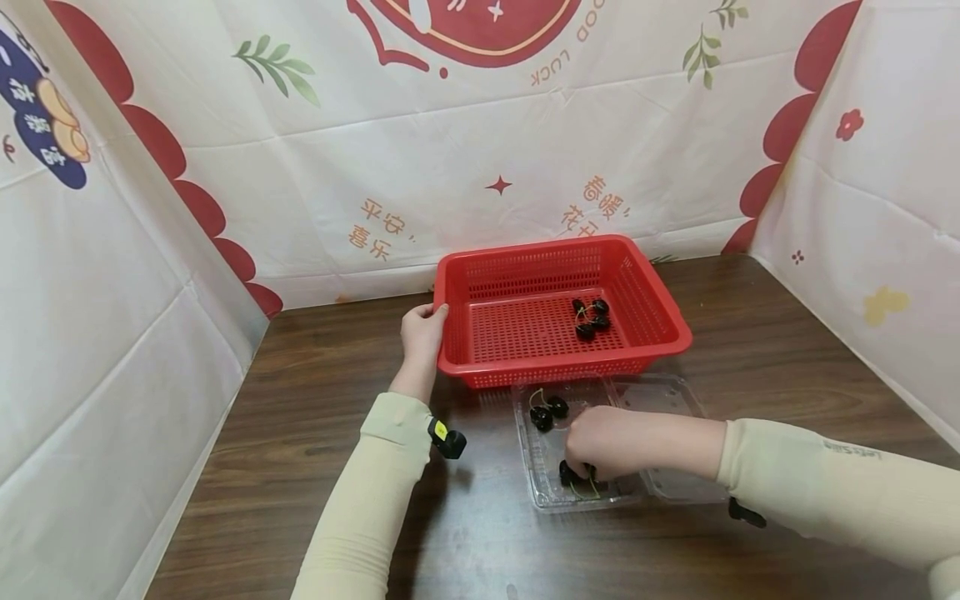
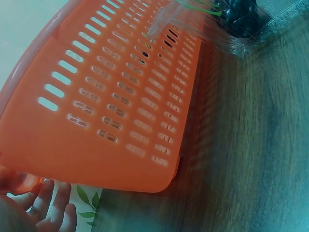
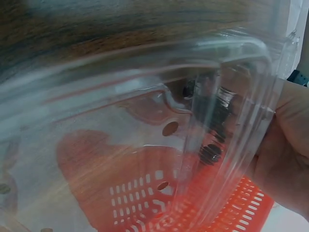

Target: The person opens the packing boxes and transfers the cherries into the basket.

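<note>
My left hand (image 1: 423,333) grips the left rim of a red plastic basket (image 1: 555,368), thumb over the edge; its fingers (image 2: 57,205) show beside the rim in the left wrist view. Several dark cherries (image 1: 592,321) with green stems lie in the basket's right half. In front stands an open clear plastic box (image 1: 536,487). My right hand (image 1: 611,442) reaches down into it with curled fingers, pinching dark cherries (image 1: 572,475) near the front; their stems trail below. Two more cherries (image 1: 549,412) sit at the box's back left. The right fingertips are partly hidden.
The box's clear lid (image 1: 678,483) lies folded open to the right, under my right forearm. Brown wood-grain table (image 1: 300,433) surrounds both containers. A printed white cloth (image 1: 337,142) hangs close behind the basket and along both sides.
</note>
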